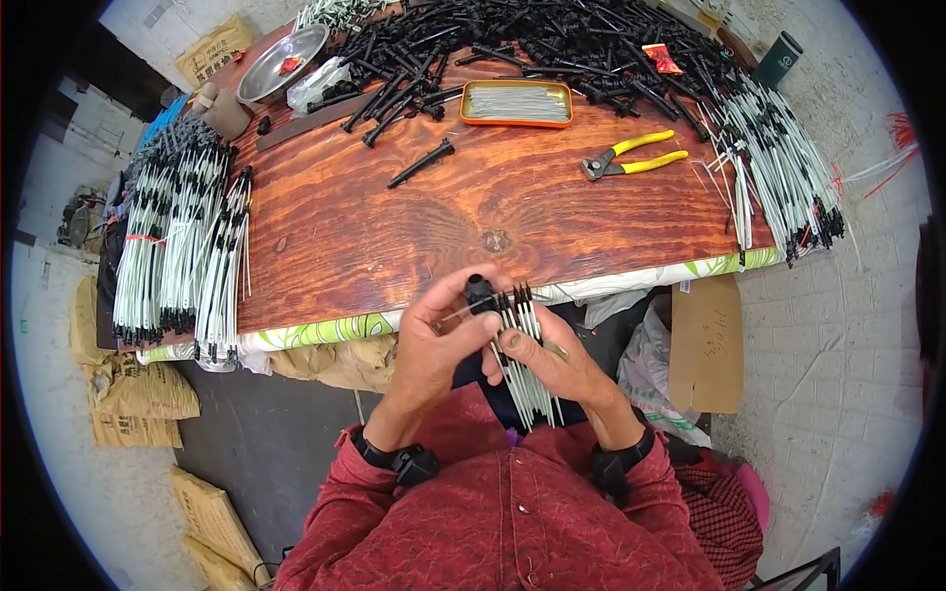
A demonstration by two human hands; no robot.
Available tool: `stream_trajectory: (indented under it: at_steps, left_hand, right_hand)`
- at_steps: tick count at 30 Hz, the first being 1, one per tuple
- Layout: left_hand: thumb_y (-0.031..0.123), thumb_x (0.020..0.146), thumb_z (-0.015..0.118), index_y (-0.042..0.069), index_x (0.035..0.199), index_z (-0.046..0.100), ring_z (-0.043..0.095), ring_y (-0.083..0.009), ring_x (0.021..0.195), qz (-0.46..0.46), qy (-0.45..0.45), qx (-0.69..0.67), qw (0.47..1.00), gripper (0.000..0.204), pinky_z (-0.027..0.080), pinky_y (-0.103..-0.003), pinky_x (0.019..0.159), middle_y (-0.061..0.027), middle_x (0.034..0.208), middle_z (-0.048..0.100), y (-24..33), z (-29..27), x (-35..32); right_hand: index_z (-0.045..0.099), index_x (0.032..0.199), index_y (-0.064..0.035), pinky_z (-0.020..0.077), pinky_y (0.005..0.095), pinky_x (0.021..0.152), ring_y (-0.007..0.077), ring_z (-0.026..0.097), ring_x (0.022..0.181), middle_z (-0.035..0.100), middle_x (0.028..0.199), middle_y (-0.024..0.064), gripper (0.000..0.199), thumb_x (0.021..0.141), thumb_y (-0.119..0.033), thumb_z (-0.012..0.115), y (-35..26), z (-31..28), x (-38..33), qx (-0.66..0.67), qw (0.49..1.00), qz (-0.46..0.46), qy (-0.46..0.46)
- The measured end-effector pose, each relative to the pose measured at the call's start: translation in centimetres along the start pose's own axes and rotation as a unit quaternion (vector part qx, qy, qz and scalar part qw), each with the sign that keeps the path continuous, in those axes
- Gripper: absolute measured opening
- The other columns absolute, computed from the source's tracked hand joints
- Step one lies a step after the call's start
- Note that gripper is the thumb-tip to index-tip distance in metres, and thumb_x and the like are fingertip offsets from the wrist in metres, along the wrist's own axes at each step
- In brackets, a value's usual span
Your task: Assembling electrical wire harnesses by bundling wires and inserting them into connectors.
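Note:
In front of my body, just off the table's near edge, my left hand is closed around a black plastic tube-like part, its open round end facing up. A thin pale strand shows beside it, between thumb and fingers. Close against it, my right hand grips a bundle of thin white rods with black tips. The rods hang downward, fanned slightly, and their black tips stick up above the thumb. Both thumbs meet near the top of the bundle. The lower part of the black piece is hidden by my fingers.
On the wooden table lie a single black tube, yellow-handled pincers and an orange-rimmed tin of thin pins. A black heap covers the back. Rod bundles stand left and right. A metal bowl sits back left.

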State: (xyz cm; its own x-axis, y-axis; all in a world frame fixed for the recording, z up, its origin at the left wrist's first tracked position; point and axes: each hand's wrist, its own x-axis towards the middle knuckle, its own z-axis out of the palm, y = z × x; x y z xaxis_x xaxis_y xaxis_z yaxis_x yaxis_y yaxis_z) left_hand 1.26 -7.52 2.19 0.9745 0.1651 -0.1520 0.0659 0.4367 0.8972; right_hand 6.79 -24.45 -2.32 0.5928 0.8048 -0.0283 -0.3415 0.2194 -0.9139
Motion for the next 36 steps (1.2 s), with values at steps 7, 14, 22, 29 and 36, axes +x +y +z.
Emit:
stream_trajectory:
  at_steps: [7,14,22,29,36]
  left_hand:
    - [0.003,0.09,0.072,-0.002,0.138,0.055,0.068,-0.016,0.074,0.112,0.02,0.104,0.988,0.051,0.056,-0.028,0.054,-0.0108,0.12,0.065,5.1,-3.2,0.2]
    - [0.006,0.089,0.075,-0.001,0.138,0.056,0.068,-0.015,0.085,0.126,0.09,0.102,0.983,0.053,0.056,-0.027,0.054,-0.0103,0.116,0.069,2.7,-7.5,-1.2]
    - [0.005,0.089,0.074,-0.001,0.135,0.058,0.069,-0.0137,0.082,0.067,0.064,0.017,0.996,0.05,0.055,-0.025,0.048,-0.0121,0.115,0.071,1.8,-9.3,-1.9]
    - [0.01,0.085,0.079,-0.002,0.134,0.059,0.069,-0.0191,0.101,0.021,0.032,0.033,0.999,0.054,0.055,-0.034,0.092,-0.0143,0.116,0.071,2.2,-10.2,-1.4]
    - [0.013,0.086,0.078,-0.002,0.132,0.06,0.068,-0.017,0.098,0.026,-0.002,0.059,0.998,0.052,0.053,-0.031,0.081,-0.0122,0.113,0.071,2.4,-10.3,-0.8]
  right_hand:
    - [0.046,0.132,-0.0006,0.0515,0.0283,0.072,0.0123,0.062,0.079,0.063,0.09,0.0058,0.045,0.106,-0.037,0.053,-2.0,4.4,5.3,-0.013,0.996,-0.082,-0.022]
    - [0.045,0.134,-0.001,0.0509,0.0284,0.076,0.0114,0.062,0.084,0.062,0.092,0.0052,0.047,0.106,-0.039,0.052,1.9,5.9,6.9,-0.012,0.997,-0.05,-0.049]
    - [0.042,0.139,-0.0016,0.0521,0.0291,0.08,0.0124,0.063,0.087,0.059,0.1,0.0049,0.049,0.107,-0.039,0.049,3.5,6.0,6.9,0.005,0.997,-0.014,-0.074]
    - [0.043,0.139,-0.0014,0.0476,0.0294,0.082,0.0117,0.055,0.09,0.057,0.1,0.0037,0.058,0.106,-0.049,0.046,4.7,4.9,7.0,-0.057,0.996,0.007,-0.073]
    - [0.051,0.129,-0.0001,0.0482,0.0281,0.082,0.0108,0.059,0.091,0.062,0.099,0.0019,0.057,0.105,-0.052,0.045,4.3,4.3,6.8,-0.085,0.993,0.025,-0.074]
